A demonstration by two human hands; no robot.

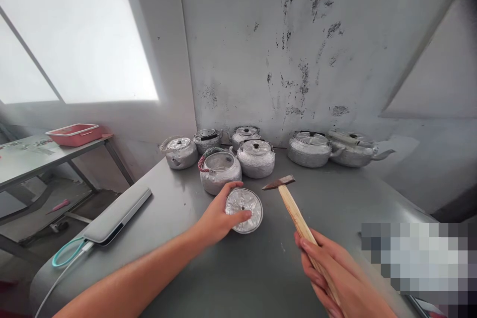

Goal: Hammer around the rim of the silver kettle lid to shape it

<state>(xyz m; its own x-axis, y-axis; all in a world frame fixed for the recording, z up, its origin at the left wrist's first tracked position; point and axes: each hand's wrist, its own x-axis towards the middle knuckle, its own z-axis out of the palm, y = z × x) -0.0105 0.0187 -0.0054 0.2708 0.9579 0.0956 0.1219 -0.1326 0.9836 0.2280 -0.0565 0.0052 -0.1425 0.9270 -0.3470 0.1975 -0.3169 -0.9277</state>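
My left hand [223, 213] grips a round silver kettle lid [249, 203] by its edge, with the thumb lying across its top. A small hole shows at the lid's middle. In my right hand [328, 268] is a hammer [294, 206] with a pale wooden handle; its rusty head points up and left, apart from the lid. Just behind the lid stands an uncovered kettle [220, 179] with a red and green wrapped handle. Close beside it is a lidded silver kettle [257, 163] with a dark knob.
Several more hammered kettles stand by the wall, among them a wide one [309, 154] and a long-spouted one [354, 154]. A grey power bank [117, 216] with a cable lies left. A pink basket [74, 135] rests on a side table [48, 159]. Blurred blocks hide the right corner.
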